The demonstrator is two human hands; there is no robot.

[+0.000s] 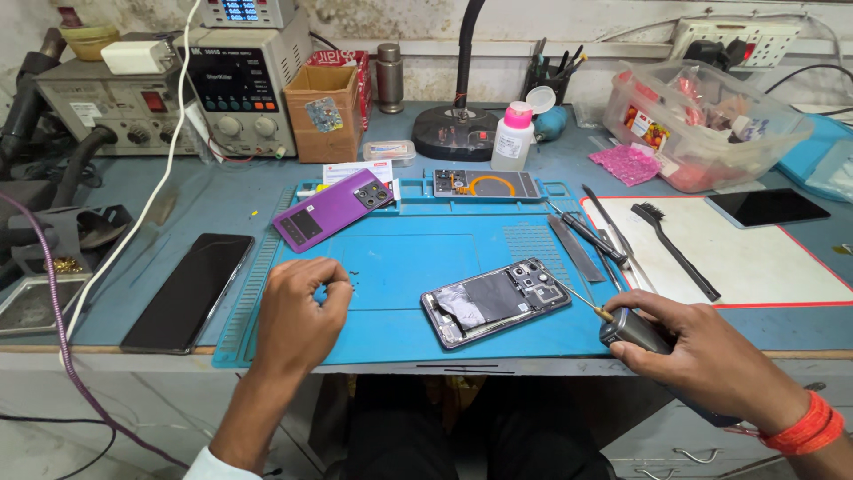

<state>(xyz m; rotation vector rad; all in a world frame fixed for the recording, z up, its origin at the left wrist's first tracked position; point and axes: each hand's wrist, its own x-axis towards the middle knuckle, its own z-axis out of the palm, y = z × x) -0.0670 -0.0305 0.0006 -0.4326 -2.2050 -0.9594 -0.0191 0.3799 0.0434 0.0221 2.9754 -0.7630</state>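
In the head view, the opened dark smartphone with exposed internals (496, 301) is seen lying between the hands, long axis slanting up toward the right. A grey-handled screwdriver (629, 326) is gripped in the right hand (711, 356), the nearer one, its tip just beside the phone's right end. The left hand (298, 313) is loosely clenched on the blue silicone mat (391, 258), apart from the phone; whether anything is pinched in it cannot be told.

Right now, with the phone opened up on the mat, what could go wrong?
1. The opened phone lies loose on the blue mat; neither hand steadies it, so the screwdriver in the right hand may push it or slip onto bare parts.
2. Tiny dark specks, perhaps screws, lie loose by the left hand, which could sweep them off.
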